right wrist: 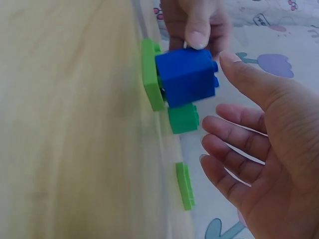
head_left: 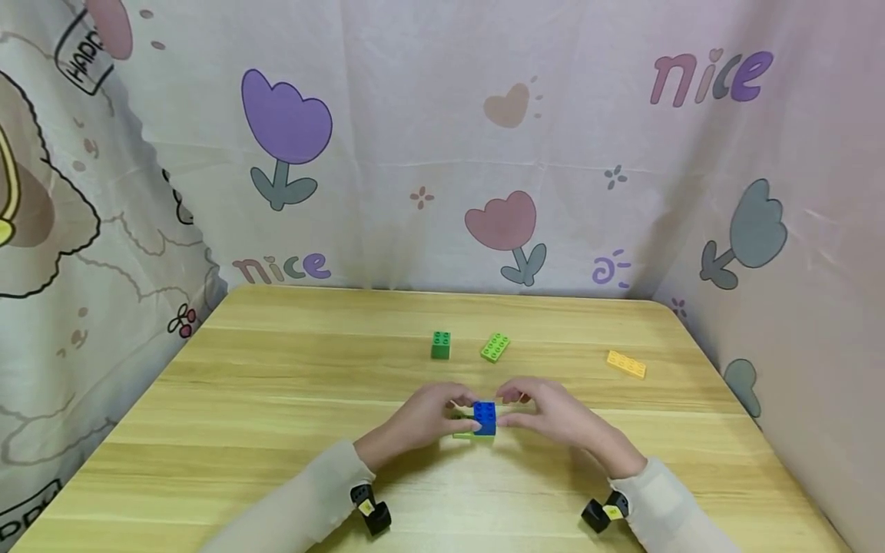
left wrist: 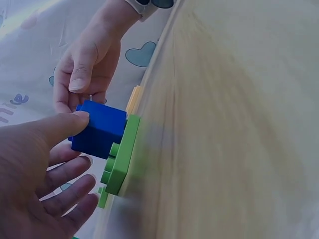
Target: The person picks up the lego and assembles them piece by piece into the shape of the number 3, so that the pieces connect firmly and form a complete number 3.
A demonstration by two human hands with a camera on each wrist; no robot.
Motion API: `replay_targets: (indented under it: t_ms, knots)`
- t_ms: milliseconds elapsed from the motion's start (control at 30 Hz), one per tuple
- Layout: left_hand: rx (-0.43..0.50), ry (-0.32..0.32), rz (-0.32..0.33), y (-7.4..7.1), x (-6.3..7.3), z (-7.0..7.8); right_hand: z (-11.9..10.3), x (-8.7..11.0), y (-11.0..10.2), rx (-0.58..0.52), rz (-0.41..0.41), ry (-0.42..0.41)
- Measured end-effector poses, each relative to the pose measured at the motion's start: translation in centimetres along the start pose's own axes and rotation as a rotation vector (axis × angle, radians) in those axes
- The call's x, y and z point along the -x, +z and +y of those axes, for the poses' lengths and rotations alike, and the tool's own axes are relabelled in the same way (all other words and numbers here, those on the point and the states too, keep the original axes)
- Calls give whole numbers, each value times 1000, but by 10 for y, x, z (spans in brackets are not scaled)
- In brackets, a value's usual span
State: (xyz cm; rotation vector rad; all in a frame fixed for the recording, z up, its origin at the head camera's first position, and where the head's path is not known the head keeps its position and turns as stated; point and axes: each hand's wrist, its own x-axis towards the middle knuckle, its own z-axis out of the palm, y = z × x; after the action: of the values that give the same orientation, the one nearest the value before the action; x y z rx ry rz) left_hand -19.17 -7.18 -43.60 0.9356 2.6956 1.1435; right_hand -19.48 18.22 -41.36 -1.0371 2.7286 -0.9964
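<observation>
A blue square plastic brick (head_left: 485,418) sits on top of a flat light green plastic plate (right wrist: 151,74), which lies on the wooden tabletop (head_left: 276,399) near the front middle. The left hand (head_left: 423,418) touches the blue brick with the thumb on its side, while the other fingers (left wrist: 70,174) are straight and relaxed. The right hand (head_left: 553,415) is just beside the brick on the other side; in its wrist view the fingers are spread and hold nothing. Farther back stand a dark green square brick (head_left: 440,345), a second light green flat brick (head_left: 495,347), and, well apart to the right, a yellow flat brick (head_left: 626,364).
</observation>
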Motion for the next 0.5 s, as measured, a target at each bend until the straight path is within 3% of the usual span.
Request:
replay_targets:
  t_ms: [267, 500]
  knots:
    - [-58, 76, 52, 4, 4, -4, 9, 6, -18, 101, 107, 3]
    - [-100, 124, 105, 5, 5, -6, 27, 10, -38, 173, 190, 74]
